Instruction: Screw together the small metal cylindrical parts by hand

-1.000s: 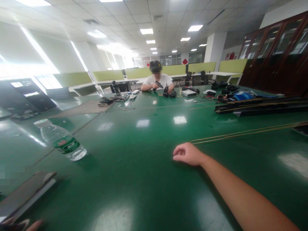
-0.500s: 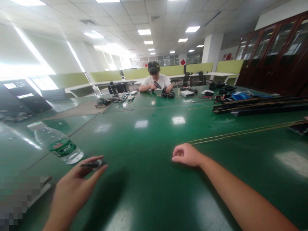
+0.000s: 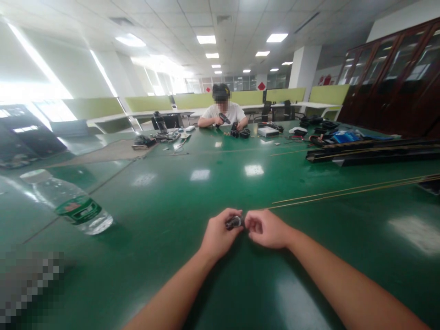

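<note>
Over the green tabletop (image 3: 165, 266), my left hand (image 3: 220, 233) grips a small dark cylindrical object with a silvery part (image 3: 234, 222); its exact kind does not show. Close beside it, almost touching, is my right hand (image 3: 270, 228). The right fingers are curled in a pinch, and anything between them is too small to make out. Just behind the right hand, thin golden rods (image 3: 323, 198) stretch across to the right edge; whether one reaches into the fingers is unclear.
A clear bottle with a green label (image 3: 80, 213) lies tilted at left. Black channel-like bars (image 3: 371, 153) lie at right. Across the table a person (image 3: 223, 112) holds a power drill (image 3: 224, 118), among electronic parts. A blurred grey item (image 3: 27, 284) occupies the lower left.
My left hand has moved right with the dark cylindrical object, from near the bottle to beside my right hand. The right hand has stayed nearly in place.
</note>
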{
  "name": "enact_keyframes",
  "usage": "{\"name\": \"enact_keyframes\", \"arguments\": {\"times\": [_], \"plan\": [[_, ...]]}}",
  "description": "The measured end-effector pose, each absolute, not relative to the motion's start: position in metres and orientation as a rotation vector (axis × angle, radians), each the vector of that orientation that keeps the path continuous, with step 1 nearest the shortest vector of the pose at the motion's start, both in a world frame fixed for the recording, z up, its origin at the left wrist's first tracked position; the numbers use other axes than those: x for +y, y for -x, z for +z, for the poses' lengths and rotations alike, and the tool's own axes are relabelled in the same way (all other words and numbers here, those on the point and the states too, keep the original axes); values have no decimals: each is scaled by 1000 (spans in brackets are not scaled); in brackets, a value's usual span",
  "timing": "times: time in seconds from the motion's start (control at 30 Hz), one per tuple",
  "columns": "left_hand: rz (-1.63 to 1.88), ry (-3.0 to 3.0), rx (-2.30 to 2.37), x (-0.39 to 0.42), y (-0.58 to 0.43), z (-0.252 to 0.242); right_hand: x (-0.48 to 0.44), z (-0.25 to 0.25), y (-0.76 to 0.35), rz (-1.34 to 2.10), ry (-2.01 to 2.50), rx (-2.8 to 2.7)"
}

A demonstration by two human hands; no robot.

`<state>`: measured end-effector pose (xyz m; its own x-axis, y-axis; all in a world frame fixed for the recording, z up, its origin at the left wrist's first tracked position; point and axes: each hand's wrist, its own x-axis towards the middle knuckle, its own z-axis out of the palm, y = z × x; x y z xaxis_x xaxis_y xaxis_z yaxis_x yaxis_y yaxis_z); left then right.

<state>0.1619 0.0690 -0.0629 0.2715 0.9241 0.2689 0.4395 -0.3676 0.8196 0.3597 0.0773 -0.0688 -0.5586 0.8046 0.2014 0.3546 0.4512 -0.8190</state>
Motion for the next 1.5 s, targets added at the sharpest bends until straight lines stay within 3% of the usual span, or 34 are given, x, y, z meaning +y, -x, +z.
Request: {"name": "enact_keyframes", "arguments": {"times": [0.27,1.2,1.5], "plan": [[1041,-1850,1070,66,-164,-55,72,-64,-357,977,976,-2172],[1118,-1991,1196,65,-161,-54,71,-65,-359,1018,1010,-2130],[1132,-1983,1157,66,-159,-54,75,-66,-361,889,1066,-2073]]}}
